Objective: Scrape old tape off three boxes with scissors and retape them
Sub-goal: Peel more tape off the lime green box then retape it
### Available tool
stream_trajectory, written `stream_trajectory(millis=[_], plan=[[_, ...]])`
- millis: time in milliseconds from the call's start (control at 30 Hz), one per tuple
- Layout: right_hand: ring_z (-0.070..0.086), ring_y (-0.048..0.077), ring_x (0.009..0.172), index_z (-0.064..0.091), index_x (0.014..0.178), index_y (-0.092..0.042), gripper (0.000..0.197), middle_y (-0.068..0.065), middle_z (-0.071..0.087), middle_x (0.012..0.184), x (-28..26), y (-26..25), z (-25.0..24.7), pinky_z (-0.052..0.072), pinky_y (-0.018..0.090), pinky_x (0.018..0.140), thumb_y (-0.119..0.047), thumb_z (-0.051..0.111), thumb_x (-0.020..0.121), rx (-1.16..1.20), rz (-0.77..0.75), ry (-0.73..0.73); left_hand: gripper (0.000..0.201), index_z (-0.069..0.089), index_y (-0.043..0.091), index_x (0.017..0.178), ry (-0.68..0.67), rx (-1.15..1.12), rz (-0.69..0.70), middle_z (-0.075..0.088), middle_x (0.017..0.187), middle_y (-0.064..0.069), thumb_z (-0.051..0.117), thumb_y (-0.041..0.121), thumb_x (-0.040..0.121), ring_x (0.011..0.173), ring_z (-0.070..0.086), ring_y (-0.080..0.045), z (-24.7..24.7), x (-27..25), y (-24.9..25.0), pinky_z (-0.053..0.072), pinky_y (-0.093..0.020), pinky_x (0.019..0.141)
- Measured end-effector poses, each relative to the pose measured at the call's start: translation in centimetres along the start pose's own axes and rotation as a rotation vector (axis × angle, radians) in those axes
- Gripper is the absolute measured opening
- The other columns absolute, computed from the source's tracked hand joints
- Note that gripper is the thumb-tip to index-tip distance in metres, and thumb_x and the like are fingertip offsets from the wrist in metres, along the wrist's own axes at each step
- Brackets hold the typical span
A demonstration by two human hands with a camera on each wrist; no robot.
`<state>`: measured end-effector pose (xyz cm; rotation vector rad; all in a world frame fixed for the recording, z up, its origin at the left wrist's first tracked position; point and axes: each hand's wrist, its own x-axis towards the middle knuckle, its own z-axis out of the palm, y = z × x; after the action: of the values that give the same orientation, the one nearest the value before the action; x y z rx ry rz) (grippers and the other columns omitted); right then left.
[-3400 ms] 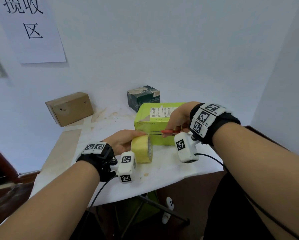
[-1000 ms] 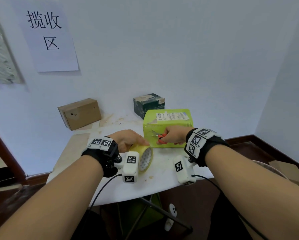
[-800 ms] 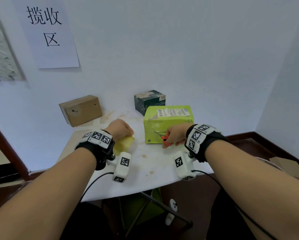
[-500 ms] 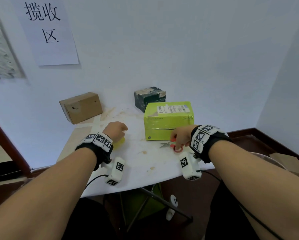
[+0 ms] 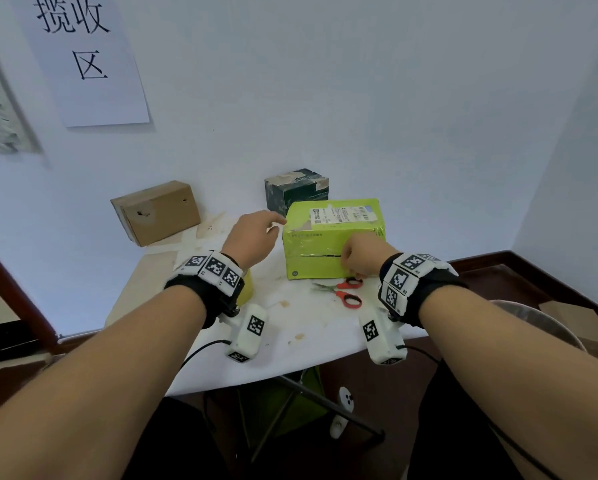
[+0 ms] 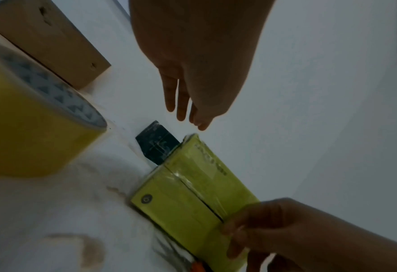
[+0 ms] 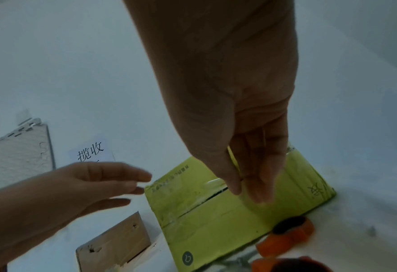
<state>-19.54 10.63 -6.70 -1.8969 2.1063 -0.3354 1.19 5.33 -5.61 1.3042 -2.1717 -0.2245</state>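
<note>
**Right hand on the green box seam**

The right hand (image 7: 237,114) reaches down onto the green box (image 7: 218,217), its fingertips (image 7: 260,195) pressing the box's front face at the dark seam, where clear tape glints. The left hand (image 7: 94,185) hovers just left of the box with fingers spread and loosely extended, not touching it. The orange scissors handles (image 7: 290,233) lie on the white table (image 7: 365,220) just beside the box's lower right edge. A brown cardboard box (image 7: 115,244) sits left of the green box.
</note>
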Motion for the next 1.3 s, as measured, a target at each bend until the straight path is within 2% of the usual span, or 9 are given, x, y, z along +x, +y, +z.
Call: stream_trajectory(millis=[100,300,433,600,800,967,1067,1167,1300], plan=[[0.068,0.028,0.082,0.071,0.090,-0.004,0.023,0.012,0.071,0.088,0.4,0.2,-0.8,0.057,0.039,0.080,-0.007,0.047,0.088,0.114,-0.044,0.115,0.028,0.064,0.015,0.121,-0.023,-0.032,0.038,0.062,0.127,0.001,0.048,0.015,0.098,0.118,0.053,-0.017,1.0,0.7,1.1,0.037,-0.023,0.096],[0.060,0.016,0.088,0.072,0.095,-0.011,0.020,0.000,0.067,0.091,1.6,-1.2,-1.9,0.048,0.030,0.081,-0.012,0.052,0.091,0.355,-0.263,0.403,0.022,0.073,0.017,0.107,-0.020,-0.026,0.054,0.070,0.111,0.000,0.055,0.016,0.095,0.098,0.057,-0.010,1.1,1.4,0.4,0.033,-0.014,0.079],[0.059,0.012,0.098,0.070,0.104,-0.013,0.018,0.001,0.069,0.107,2.9,-2.4,-1.1,0.045,0.027,0.091,-0.017,0.060,0.090,0.409,-0.360,0.364,0.019,0.075,0.017,0.105,-0.010,-0.031,0.062,0.072,0.105,0.000,0.061,0.019,0.093,0.083,0.051,-0.006,0.7,1.2,0.2,0.030,-0.013,0.071],[0.056,0.020,0.111,0.056,0.130,-0.020,0.049,0.005,0.063,0.119,4.9,-3.1,0.1,0.039,0.026,0.088,-0.043,0.062,0.087,0.215,-0.396,0.169,0.021,0.074,0.017,0.106,-0.052,0.009,0.114,0.070,0.091,-0.001,0.063,0.028,0.092,0.074,0.051,-0.008,0.4,1.4,-0.3,0.032,-0.013,0.063],[0.060,0.019,0.096,0.063,0.120,-0.019,0.049,0.001,0.068,0.105,6.0,-2.5,0.5,0.038,0.025,0.074,-0.054,0.056,0.087,0.044,-0.440,0.209,0.024,0.075,0.016,0.105,-0.060,0.044,0.156,0.052,0.077,0.005,0.065,0.032,0.090,0.074,0.046,-0.008,0.3,1.9,-0.3,0.027,-0.017,0.060],[0.061,0.026,0.100,0.063,0.116,-0.019,0.048,0.007,0.066,0.112,6.3,-2.3,1.5,0.048,0.038,0.084,-0.056,0.052,0.088,-0.061,-0.451,0.240,0.020,0.075,0.014,0.104,-0.074,0.035,0.181,0.066,0.085,-0.004,0.064,0.025,0.091,0.076,0.046,-0.009,0.5,1.8,-0.9,0.028,-0.016,0.061],[0.058,0.026,0.097,0.059,0.115,-0.019,0.042,0.006,0.062,0.107,6.1,-2.5,1.7,0.042,0.032,0.074,-0.051,0.054,0.090,-0.110,-0.428,0.222,0.020,0.074,0.013,0.106,-0.072,0.023,0.162,0.058,0.083,0.003,0.062,0.022,0.092,0.080,0.045,-0.009,0.7,1.7,-0.9,0.025,-0.017,0.066],[0.057,0.027,0.096,0.057,0.114,-0.019,0.040,0.006,0.059,0.106,6.0,-2.6,1.8,0.035,0.030,0.068,-0.050,0.055,0.090,-0.118,-0.413,0.237,0.020,0.073,0.013,0.107,-0.069,0.042,0.161,0.067,0.093,-0.002,0.060,0.021,0.093,0.086,0.049,-0.012,1.0,1.6,-0.9,0.025,-0.019,0.067],[0.057,0.025,0.093,0.056,0.113,-0.019,0.044,0.004,0.061,0.107,5.9,-2.7,1.9,0.032,0.028,0.066,-0.056,0.053,0.088,-0.123,-0.394,0.244,0.021,0.070,0.013,0.106,-0.115,0.104,0.181,0.068,0.100,0.000,0.061,0.027,0.093,0.096,0.055,-0.018,1.2,1.5,-1.1,0.040,-0.025,0.078]])
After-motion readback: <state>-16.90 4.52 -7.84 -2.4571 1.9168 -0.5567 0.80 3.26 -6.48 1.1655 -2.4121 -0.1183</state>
